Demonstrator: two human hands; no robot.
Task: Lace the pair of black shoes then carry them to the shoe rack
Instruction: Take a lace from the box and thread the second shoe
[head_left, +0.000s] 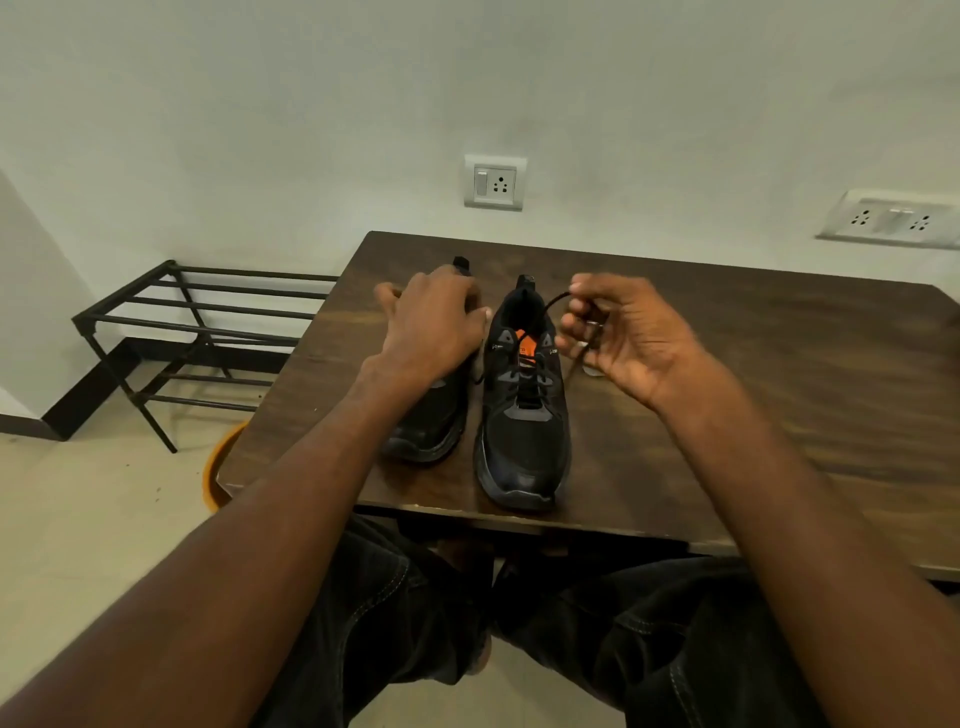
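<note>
Head view looks down on a dark wood-grain tabletop (753, 374) pushed against a pale wall (311, 104). Two black shoes stand side by side near the tabletop's near edge, toes toward the person. The right shoe (524, 415) sits just beside the left shoe (431, 421), its orange tongue label showing and its lace (550, 306) partly threaded. The right hand (623, 338) hovers above and beside that shoe, fingers curled and pinching the free end of the lace, which runs up from the eyelets. The left hand (436, 322) rests over the collar of the left shoe, fingers bent down around it, covering most of its upper.

A black metal shoe rack (197, 332) with bar shelves stands on the pale floor (78, 519) beyond the tabletop's left edge, against the wall. An orange round object (218, 462) peeks from under the near left corner. A switch socket (495, 182) is on the wall behind the far edge, another socket plate (891, 218) toward the far right corner. Dark trousers (649, 649) show below the near edge.
</note>
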